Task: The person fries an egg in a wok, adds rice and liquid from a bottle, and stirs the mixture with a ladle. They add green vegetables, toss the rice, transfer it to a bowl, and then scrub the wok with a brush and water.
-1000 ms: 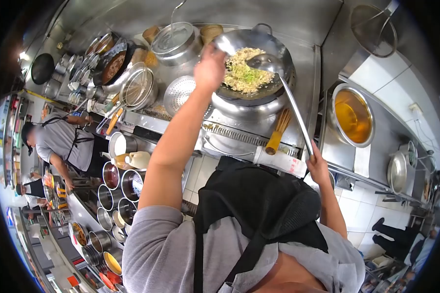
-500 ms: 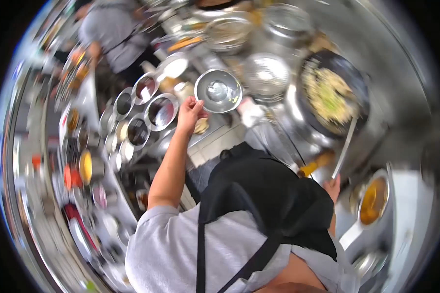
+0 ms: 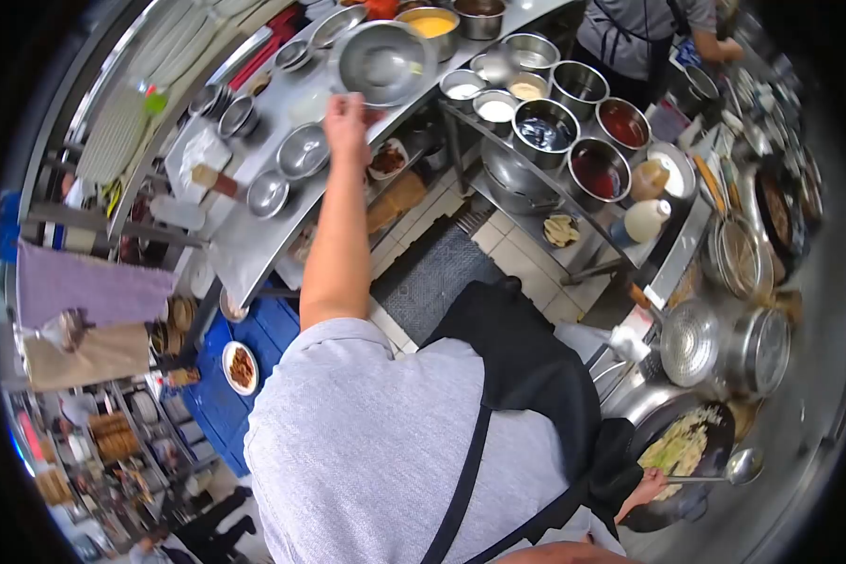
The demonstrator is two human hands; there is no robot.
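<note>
My left hand point(image 3: 348, 132) is stretched out over the steel counter, its fingers closed on the near rim of a metal mixing bowl point(image 3: 383, 68). A little residue clings to the inside of the bowl. Small metal bowls point(image 3: 303, 150) lie on the counter beside that hand. Low on the right, my right hand point(image 3: 645, 491) is wrapped around the handle of a ladle point(image 3: 744, 466). The ladle lies across a dark wok point(image 3: 719, 437), its cup out past the far rim. Pale yellow-green food point(image 3: 679, 447) fills part of the wok.
Several steel pots of sauces point(image 3: 600, 169) stand on a rack ahead. A perforated strainer point(image 3: 691, 342) sits near the wok. On a blue surface point(image 3: 218, 404) is a plate of food point(image 3: 241, 368). A co-worker point(image 3: 634, 38) stands at the far side. A black mat point(image 3: 442, 277) covers some floor tiles.
My view and body have turned left. My left hand has carried the bowl from near the sauce pots to the counter. The ladle's cup has moved from the food to beyond the wok's rim.
</note>
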